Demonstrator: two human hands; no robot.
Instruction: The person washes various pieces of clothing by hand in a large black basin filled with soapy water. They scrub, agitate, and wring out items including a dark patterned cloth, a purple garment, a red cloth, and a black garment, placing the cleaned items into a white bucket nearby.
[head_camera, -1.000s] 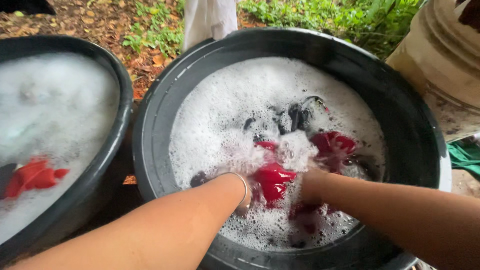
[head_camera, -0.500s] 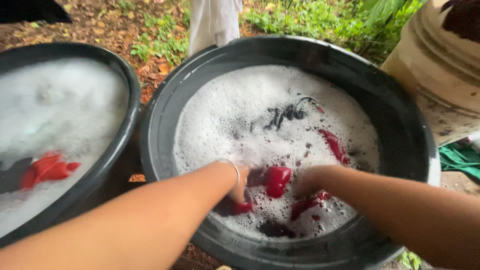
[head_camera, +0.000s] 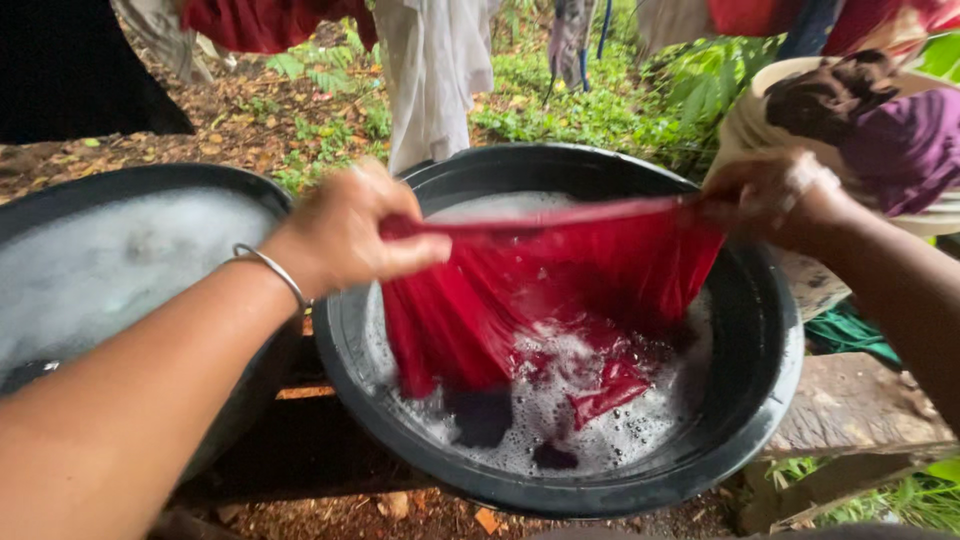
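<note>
Far left: second black basin (head_camera: 150, 185), full of soapy water, rim just beside the main basin.

Left hand (head_camera: 345, 235): raised above the near-left rim of the main basin, metal bangle (head_camera: 268, 268) on the wrist. Fingers pinched shut on the left end of the red garment (head_camera: 520, 290).

Centre: red garment pulled taut between both hands. Top edge forms a straight band, long axis running left to right across the view, roughly level and above the water. The cloth below the band hangs down as a wet sheet; its lower part dips into the suds and bunches toward the basin's near right. The garment lies between the hands, so each hand has it on its inner side; neither hand is noticeably nearer, both at the ends of the band.

Main black basin (head_camera: 770, 400): foam thin, dark water showing, a dark item partly submerged near the front, possibly another garment, too blurred to tell.

Right hand (head_camera: 775, 200): closed on the right end of the band, over the far-right rim. Motion blur here.

Far right: pale tub (head_camera: 750, 120) holding purple and dark cloth (head_camera: 890, 140). Behind: hanging white cloth (head_camera: 430, 70), leaf litter, green plants.
</note>
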